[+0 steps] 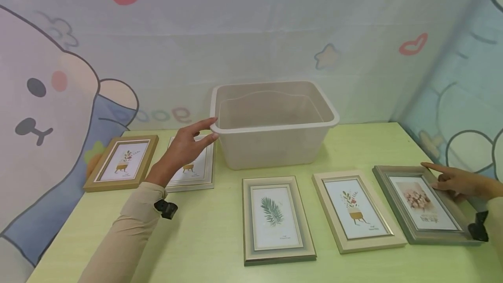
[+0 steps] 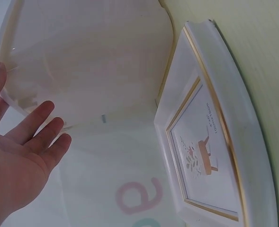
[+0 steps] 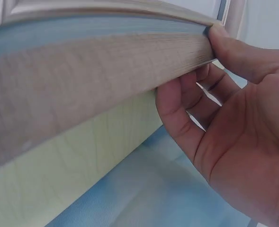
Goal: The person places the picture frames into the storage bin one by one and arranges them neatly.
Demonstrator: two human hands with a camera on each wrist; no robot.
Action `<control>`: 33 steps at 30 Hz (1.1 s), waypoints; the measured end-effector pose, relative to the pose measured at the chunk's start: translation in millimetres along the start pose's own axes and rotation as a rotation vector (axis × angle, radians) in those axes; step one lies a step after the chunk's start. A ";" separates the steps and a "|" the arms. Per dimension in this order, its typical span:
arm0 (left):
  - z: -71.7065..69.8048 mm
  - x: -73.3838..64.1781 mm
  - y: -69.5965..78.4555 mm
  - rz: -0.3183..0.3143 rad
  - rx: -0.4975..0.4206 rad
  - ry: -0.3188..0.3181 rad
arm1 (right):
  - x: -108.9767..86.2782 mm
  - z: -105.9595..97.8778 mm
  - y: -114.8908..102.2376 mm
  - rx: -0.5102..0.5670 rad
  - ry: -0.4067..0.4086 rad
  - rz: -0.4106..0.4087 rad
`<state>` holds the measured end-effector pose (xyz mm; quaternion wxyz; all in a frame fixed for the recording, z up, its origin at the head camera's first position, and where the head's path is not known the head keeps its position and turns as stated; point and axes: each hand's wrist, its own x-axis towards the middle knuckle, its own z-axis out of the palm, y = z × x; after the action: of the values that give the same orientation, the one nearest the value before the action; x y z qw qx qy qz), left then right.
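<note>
My left hand (image 1: 184,145) reaches to the near left corner of a beige plastic bin (image 1: 271,147); its thumb and index finger touch the rim. In the left wrist view the other fingers (image 2: 37,127) spread loosely beside the bin wall. Over at the far right, my right hand (image 1: 459,180) holds the edge of a grey picture frame (image 1: 412,195) with a pink flower print. The right wrist view shows the thumb on top of that frame's edge (image 3: 101,71) and the fingers curled beneath it. The frame lies near the table's right edge.
A cream frame (image 1: 359,213) and a champagne frame with a leaf print (image 1: 275,222) lie in the middle front. On the left are a white frame (image 1: 196,182), partly behind my left hand, and a gold-brown frame (image 1: 122,165). A printed cloth (image 1: 255,21) hangs behind the green table (image 1: 196,239).
</note>
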<state>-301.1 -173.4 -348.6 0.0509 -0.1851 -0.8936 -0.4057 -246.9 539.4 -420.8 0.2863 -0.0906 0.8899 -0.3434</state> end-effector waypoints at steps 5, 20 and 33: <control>0.8 -0.1 -0.6 0.004 -0.007 -0.005 | 2.0 2.9 -3.0 -0.017 0.027 0.036; 0.5 1.7 -0.5 0.036 -0.026 0.020 | 5.6 1.8 -14.4 0.057 0.036 0.176; 2.9 0.2 -1.2 0.023 -0.028 0.014 | 6.5 2.6 -11.6 0.079 0.062 0.109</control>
<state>-301.6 -171.9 -351.4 0.0593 -0.1930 -0.8854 -0.4187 -251.1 527.0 -417.6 0.2801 -0.0198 0.8877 -0.3649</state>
